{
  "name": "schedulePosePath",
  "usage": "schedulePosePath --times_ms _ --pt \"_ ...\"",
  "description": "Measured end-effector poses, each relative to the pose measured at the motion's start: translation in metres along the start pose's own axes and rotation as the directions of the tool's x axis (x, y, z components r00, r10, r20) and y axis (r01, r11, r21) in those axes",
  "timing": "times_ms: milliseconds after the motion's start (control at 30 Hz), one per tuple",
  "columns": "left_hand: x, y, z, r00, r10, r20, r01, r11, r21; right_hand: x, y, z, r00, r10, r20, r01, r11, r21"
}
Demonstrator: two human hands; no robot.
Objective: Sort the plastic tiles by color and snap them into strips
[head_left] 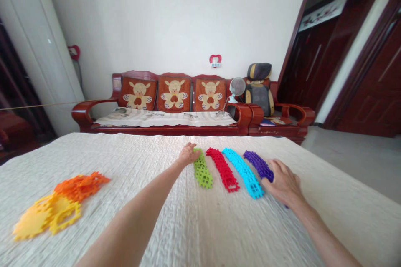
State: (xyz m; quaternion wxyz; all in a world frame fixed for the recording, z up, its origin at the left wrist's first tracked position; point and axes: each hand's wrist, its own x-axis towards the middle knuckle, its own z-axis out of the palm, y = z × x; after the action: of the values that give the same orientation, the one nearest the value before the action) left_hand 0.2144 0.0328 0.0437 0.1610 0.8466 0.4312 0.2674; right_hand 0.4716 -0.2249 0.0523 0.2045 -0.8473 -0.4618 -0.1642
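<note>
Four rows of flat, toothed plastic puzzle pieces lie overlapped on the cloth: a green row [203, 172], a red row [224, 170], a light blue row [244, 173] and a purple row [259, 164]. At the far left end of the green row is my left hand [189, 153], fingers extended and thumb touching its edge. My right hand [284, 180] lies over the near part of the purple row, thumb on one side and fingers on the other. Its palm hides some of those pieces.
On the left, orange pieces [79, 187] and yellow pieces [46, 217] form a loose pile. A textured whitish cloth [188, 233] covers the table. Beyond it stand a wooden sofa [84, 110] with bear cushions [174, 94] and a small fan [237, 86].
</note>
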Motion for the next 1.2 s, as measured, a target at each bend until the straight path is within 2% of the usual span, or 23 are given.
schedulePosePath --times_ms 67,133,233,300,367,467,600,767,833,900,967,1100,1200 --pt "0.016 -0.003 0.008 0.999 -0.036 0.016 0.036 0.999 -0.015 -0.001 -0.026 -0.008 0.968 -0.187 -0.165 0.209 0.970 0.127" --pt "0.027 -0.008 0.016 0.997 -0.066 0.050 0.068 0.997 -0.035 -0.007 -0.064 -0.007 0.936 -0.277 -0.216 0.331 0.902 0.277" --pt "0.031 -0.011 0.025 0.991 -0.069 0.119 0.077 0.995 -0.069 -0.026 -0.126 0.014 0.888 -0.450 -0.098 0.444 0.779 0.442" --pt "0.029 -0.013 0.027 0.986 -0.055 0.155 0.070 0.993 -0.092 -0.040 -0.159 0.033 0.887 -0.462 0.001 0.402 0.772 0.492" --pt "0.023 -0.014 0.026 0.985 -0.041 0.169 0.061 0.991 -0.116 -0.051 -0.179 0.049 0.892 -0.450 0.045 0.372 0.787 0.492" --pt "0.009 -0.015 0.018 0.990 -0.009 0.144 0.034 0.985 -0.169 -0.061 -0.190 0.067 0.895 -0.445 0.007 0.385 0.782 0.490" --pt "-0.011 -0.007 0.011 0.999 -0.026 0.048 0.041 0.936 -0.350 -0.063 -0.188 0.079 0.917 -0.392 -0.074 0.367 0.753 0.547" --pt "-0.038 0.013 0.013 0.979 -0.132 0.154 0.197 0.800 -0.566 -0.054 -0.193 0.077 0.975 -0.221 -0.025 0.193 0.782 0.593" --pt "-0.047 0.013 0.005 0.970 -0.171 0.173 0.238 0.806 -0.541 -0.055 -0.202 0.073 0.985 -0.171 0.024 0.122 0.788 0.603" --pt "-0.059 0.004 -0.012 0.961 -0.217 0.172 0.275 0.825 -0.493 -0.063 -0.218 0.068 0.985 -0.163 0.063 0.088 0.774 0.628" --pt "-0.074 -0.013 -0.038 0.953 -0.254 0.165 0.302 0.849 -0.433 -0.076 -0.243 0.062 0.978 -0.188 0.093 0.076 0.731 0.678" --pt "-0.114 -0.066 -0.110 0.937 -0.325 0.125 0.347 0.904 -0.251 -0.112 -0.320 0.052 0.952 -0.246 0.184 0.000 0.599 0.800" --pt "-0.145 -0.105 -0.171 0.917 -0.394 0.056 0.397 0.916 -0.064 -0.138 -0.387 0.044 0.903 -0.344 0.257 -0.070 0.471 0.879"
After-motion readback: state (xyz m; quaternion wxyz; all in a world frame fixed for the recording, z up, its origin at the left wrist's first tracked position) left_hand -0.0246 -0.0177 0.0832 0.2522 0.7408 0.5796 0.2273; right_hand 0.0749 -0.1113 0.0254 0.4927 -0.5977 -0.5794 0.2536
